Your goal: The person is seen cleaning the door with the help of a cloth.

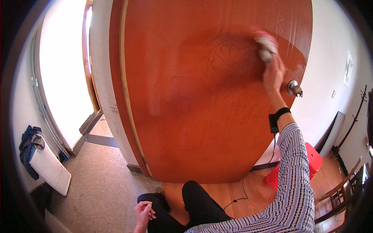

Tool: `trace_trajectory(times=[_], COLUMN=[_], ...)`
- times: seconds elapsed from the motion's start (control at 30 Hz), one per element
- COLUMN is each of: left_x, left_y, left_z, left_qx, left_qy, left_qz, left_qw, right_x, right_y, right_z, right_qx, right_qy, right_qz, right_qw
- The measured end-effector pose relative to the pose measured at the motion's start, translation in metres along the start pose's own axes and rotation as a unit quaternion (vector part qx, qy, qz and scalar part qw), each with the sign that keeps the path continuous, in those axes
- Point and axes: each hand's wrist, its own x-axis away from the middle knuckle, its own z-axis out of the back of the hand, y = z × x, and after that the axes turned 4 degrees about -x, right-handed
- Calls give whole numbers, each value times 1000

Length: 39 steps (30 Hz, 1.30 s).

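Note:
My right hand (274,72) is raised against the upper right of an orange-brown wooden door (186,134) with carved flower patterns. It grips a pink and white cloth or brush (267,45), too blurred by motion to tell which. Near it, a duller area of the door's upper right corner ends in a ragged border. Just below and right of that hand is a round metal doorknob (293,87) with keys in it. My left hand (144,210) rests by my left knee, fingers curled in, with nothing visible in it.
A red plastic stool (313,158) stands behind my right arm. A thin cable (246,190) runs across the wooden floor. At left, dark clothing (27,151) hangs over a white panel (51,169). A wooden chair (338,195) and a coat stand (354,119) are at right.

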Motion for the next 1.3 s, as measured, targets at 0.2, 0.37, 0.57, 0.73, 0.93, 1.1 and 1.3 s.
trace_trajectory(times=[0.2,0.37,0.57,0.73,0.93,1.1,1.3], left_x=[0,6,4,-2,-2,4,0], left_y=[2,7,14,10,7,13,11], left_z=[10,5,1,1,3,9,11], left_qx=[-10,0,-12,-4,10,16,6], left_qy=[17,29,14,2,29,45,38], left_qz=[1,-1,19,31,22,20,16], left_qw=[1000,1000,1000,1000,999,999,999], right_x=[10,-32,-109,-106,14,122,78], right_y=[76,19,-114,-254,-375,-380,-350], right_z=[-16,-36,-91,-143,-158,-143,-129], right_qx=[21,-23,-83,-151,-281,-258,-308], right_qy=[26,55,41,64,-153,-360,-309], right_qz=[-228,-176,-71,169,391,576,453], right_qw=[973,983,993,972,863,687,778])
